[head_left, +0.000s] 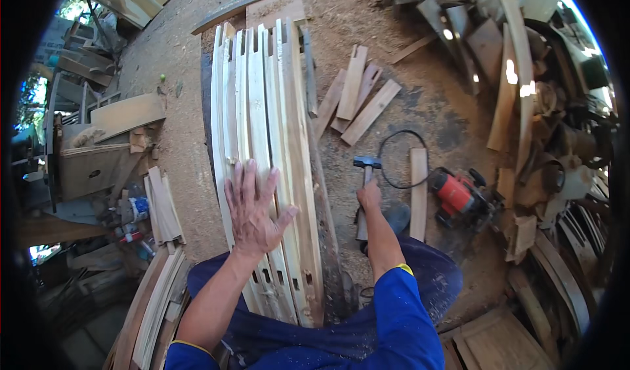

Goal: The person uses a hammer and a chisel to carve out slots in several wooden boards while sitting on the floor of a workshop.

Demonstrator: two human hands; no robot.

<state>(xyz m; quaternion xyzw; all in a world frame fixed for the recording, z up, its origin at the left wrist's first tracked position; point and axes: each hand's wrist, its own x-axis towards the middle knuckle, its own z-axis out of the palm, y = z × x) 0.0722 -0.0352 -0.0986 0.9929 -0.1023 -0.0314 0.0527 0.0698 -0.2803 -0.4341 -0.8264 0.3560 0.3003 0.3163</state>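
Observation:
Several long pale wooden boards [258,101] lie side by side in front of me, with slots cut at their far ends and small rectangular holes near my body. My left hand [254,206] rests flat across these boards, its fingers spread and holding nothing. To the right of the boards, my right hand [369,196] is wrapped around the handle of a hammer [367,162]. The hammer's dark head points away from me, just above my fist, and is apart from the boards.
Right of the hammer are a loose board [418,193] and a red power tool [454,194] with a black cable [383,148]. Several short wood pieces [371,112] lie on the sawdust-covered floor [177,120]. Stacked timber [147,304] stands at the lower left; more wood crowds both sides.

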